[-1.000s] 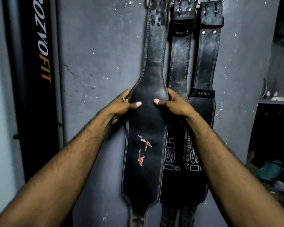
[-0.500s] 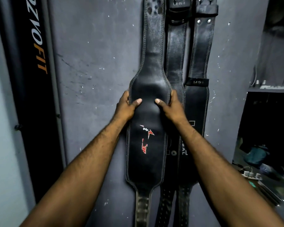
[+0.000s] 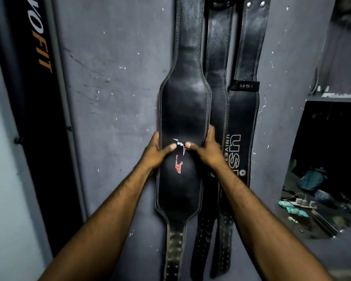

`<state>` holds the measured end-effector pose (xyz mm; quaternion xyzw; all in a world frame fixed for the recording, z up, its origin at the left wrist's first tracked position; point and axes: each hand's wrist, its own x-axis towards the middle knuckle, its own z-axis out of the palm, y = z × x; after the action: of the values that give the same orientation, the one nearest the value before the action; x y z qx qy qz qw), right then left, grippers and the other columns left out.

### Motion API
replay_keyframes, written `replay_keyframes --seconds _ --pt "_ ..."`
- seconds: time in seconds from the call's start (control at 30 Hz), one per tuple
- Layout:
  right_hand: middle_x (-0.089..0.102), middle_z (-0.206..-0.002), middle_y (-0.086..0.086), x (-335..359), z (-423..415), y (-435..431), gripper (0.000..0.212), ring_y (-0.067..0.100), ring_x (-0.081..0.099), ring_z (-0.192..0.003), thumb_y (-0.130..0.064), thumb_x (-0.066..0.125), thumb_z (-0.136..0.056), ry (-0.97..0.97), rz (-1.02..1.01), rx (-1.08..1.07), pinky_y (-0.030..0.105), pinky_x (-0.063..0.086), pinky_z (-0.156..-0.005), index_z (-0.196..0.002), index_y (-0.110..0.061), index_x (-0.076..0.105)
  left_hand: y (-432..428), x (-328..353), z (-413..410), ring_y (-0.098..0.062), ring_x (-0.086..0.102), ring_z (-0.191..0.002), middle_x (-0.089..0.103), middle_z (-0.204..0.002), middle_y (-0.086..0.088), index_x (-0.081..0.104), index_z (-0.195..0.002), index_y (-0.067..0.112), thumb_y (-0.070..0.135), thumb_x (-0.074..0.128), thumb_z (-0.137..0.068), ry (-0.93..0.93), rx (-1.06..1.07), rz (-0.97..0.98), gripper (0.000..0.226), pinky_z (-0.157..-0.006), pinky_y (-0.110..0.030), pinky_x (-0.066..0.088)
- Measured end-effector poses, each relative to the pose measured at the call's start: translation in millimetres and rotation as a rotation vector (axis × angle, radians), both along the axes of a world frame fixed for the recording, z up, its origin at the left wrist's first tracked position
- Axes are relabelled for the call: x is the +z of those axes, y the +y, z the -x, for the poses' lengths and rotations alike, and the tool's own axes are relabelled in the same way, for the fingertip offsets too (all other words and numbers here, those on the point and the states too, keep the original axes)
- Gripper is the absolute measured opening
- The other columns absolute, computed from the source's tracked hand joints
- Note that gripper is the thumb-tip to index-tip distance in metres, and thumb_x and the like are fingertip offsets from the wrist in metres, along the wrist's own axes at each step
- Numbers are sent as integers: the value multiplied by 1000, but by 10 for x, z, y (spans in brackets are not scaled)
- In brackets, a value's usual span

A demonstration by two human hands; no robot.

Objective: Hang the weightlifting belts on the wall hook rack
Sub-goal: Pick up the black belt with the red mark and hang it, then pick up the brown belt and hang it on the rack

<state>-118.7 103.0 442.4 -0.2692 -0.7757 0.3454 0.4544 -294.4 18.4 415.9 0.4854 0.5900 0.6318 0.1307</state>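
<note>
Three black leather weightlifting belts hang side by side down a grey wall; their tops and the hook rack are cut off above the frame. The left belt [image 3: 183,110] is the widest and carries a red and white logo. My left hand [image 3: 157,153] grips its left edge, thumb across the front. My right hand [image 3: 208,151] grips its right edge, thumb on the front near the logo. Behind it hangs the middle belt [image 3: 218,63], then the right belt [image 3: 241,122] with white USI lettering.
A tall black panel [image 3: 34,98] with orange and white lettering stands against the wall on the left. On the right a dark opening [image 3: 322,159] shows a floor with a power strip, cables and teal bags. The grey wall [image 3: 114,88] is scuffed.
Both hands have slid down the left belt from its upper widening to the logo. The view has dropped, so the buckles and hooks have left the top of the frame.
</note>
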Motion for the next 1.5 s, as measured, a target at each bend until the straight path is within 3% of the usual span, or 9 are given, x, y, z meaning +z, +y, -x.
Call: replay_keyframes --seconds 0.2,0.43,0.7,0.83,0.93,1.1,1.2,1.37,1.5 --pt "72 -119 5 -479 73 -19 66 22 69 -106 -18 78 -82 66 58 -76 15 44 -80 -137 -17 42 -11 -211 -125 -17 68 -106 72 -115 7 55 -124 30 35 76 -78 74 233 -49 50 -98 -35 53" --pt "69 -124 3 -992 -13 -135 75 21 66 -109 -18 83 -77 -72 85 -42 21 47 -87 -136 -19 37 -159 -759 -254 -15 62 -110 61 -122 5 40 -134 24 9 79 -80 -9 81 50 69 -97 -28 50" --pt "72 -118 1 -1195 -65 -113 72 25 69 -106 -32 82 -76 -66 118 -116 35 54 -96 -134 -33 41 -140 -973 -334 -8 65 -92 68 -109 9 51 -125 22 22 81 -79 -21 238 98 56 -72 -1 46" --pt "74 -115 3 -1453 -168 -191 64 29 70 -103 -38 78 -81 -155 90 -124 38 57 -91 -133 -29 41 -197 -1240 -356 -15 64 -106 69 -121 0 53 -134 22 28 80 -80 -15 206 212 60 -91 -20 48" --pt "73 -108 5 -1544 -201 -224 50 27 70 -94 -39 75 -84 -141 88 -180 34 57 -84 -121 -21 47 -228 -1299 -455 -12 61 -101 68 -116 2 56 -130 19 34 78 -82 -48 226 232 55 -89 -21 47" --pt "65 -96 2 -2036 -364 -402 36 24 65 -93 -20 78 -82 -257 341 -227 24 43 -77 -110 -13 57 -371 -1919 -397 -34 68 -89 67 -96 -17 57 -111 8 55 80 -65 -263 225 523 70 -73 -33 52" --pt "67 -98 8 -2572 -545 -679 35 27 65 -95 -22 77 -83 -312 511 -217 25 44 -80 -111 -15 57 -704 -2464 -591 -25 58 -67 58 -96 -24 42 -128 2 32 78 -80 -475 134 619 68 -60 -31 50" --pt "66 -91 4 -3437 -890 -1308 28 29 67 -93 -22 79 -80 -365 767 -136 48 57 -90 -93 -23 54 -1300 -3207 -1161 -33 64 -101 60 -113 -12 53 -125 8 23 60 -98 -733 -38 777 32 -90 -45 54" --pt "65 -90 5 -4186 -1141 -1733 19 28 66 -87 -15 75 -83 -468 882 -83 38 58 -89 -90 -18 58 -1975 -4231 -1532 -28 63 -90 62 -100 -7 57 -111 13 16 50 -102 -1006 12 841 12 -84 -41 51"
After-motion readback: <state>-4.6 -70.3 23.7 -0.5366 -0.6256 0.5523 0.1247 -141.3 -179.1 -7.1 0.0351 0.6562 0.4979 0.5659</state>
